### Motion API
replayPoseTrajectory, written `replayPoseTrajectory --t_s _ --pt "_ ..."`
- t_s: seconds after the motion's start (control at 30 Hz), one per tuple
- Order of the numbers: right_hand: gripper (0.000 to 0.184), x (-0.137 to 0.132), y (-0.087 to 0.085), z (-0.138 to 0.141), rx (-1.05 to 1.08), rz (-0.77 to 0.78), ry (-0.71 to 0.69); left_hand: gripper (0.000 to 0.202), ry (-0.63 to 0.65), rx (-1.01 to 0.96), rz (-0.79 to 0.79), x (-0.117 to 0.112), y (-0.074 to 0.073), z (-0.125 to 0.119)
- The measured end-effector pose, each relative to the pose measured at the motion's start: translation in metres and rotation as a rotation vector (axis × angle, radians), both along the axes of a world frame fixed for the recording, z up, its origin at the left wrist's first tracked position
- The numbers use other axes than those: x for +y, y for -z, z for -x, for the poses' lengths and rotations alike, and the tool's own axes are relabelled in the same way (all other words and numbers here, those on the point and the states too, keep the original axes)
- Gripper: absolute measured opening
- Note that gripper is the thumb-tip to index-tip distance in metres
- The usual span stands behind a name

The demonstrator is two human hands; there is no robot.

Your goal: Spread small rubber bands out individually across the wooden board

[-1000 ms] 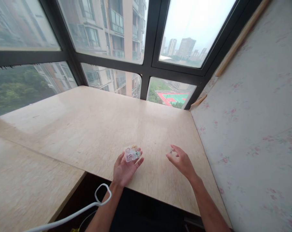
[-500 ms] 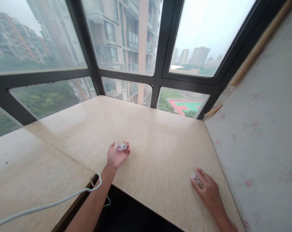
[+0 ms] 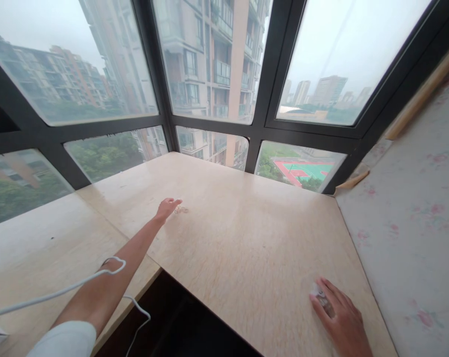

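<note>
My left hand (image 3: 166, 208) is stretched far out over the beige tabletop (image 3: 239, 233), fingers extended. Just beyond its fingertips a small clear plastic box with coloured rings (image 3: 181, 209) lies on the surface, too small to see whether a finger touches it. My right hand (image 3: 339, 320) rests palm down near the table's front right corner, fingers flat over a small pale object (image 3: 318, 292) that is mostly hidden under them.
Dark-framed windows (image 3: 261, 74) close off the far edge of the table. A flowered wall (image 3: 414, 213) runs along the right side. A white cable (image 3: 60, 292) loops across my left forearm above a dark gap (image 3: 187, 322) under the desk.
My left hand has reached forward and the clear box has gone from its palm to the table beyond its fingertips. My right hand has dropped to the table's right front and stayed there.
</note>
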State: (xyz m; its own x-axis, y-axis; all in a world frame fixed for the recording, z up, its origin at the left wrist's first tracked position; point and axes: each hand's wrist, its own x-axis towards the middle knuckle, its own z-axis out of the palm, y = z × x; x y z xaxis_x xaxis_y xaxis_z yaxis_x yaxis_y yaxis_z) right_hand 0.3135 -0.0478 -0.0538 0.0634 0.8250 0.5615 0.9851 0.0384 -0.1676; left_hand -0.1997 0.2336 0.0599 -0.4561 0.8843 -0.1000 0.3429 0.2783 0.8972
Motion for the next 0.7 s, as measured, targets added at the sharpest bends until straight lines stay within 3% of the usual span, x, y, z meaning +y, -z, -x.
replayPoseTrajectory --t_s 0.2,0.4,0.47,0.63,0.7 --pt "0.056 0.001 0.001 -0.003 -0.015 -0.017 -0.026 0.04 0.019 0.06 -0.014 0.006 -0.006 0.006" --pt "0.057 0.002 0.004 -0.006 -0.019 -0.012 -0.026 0.036 0.001 -0.117 0.015 0.006 -0.016 0.003" --pt "0.057 0.001 0.005 -0.006 -0.001 0.002 -0.023 0.037 0.044 -0.281 0.035 0.003 -0.021 -0.001" --pt "0.06 0.001 0.003 -0.004 0.092 0.037 -0.012 0.02 0.183 -1.013 0.003 -0.014 -0.027 -0.022" --pt "0.063 0.002 0.001 -0.004 0.168 0.054 0.007 0.009 0.191 -1.122 -0.024 -0.022 -0.027 -0.035"
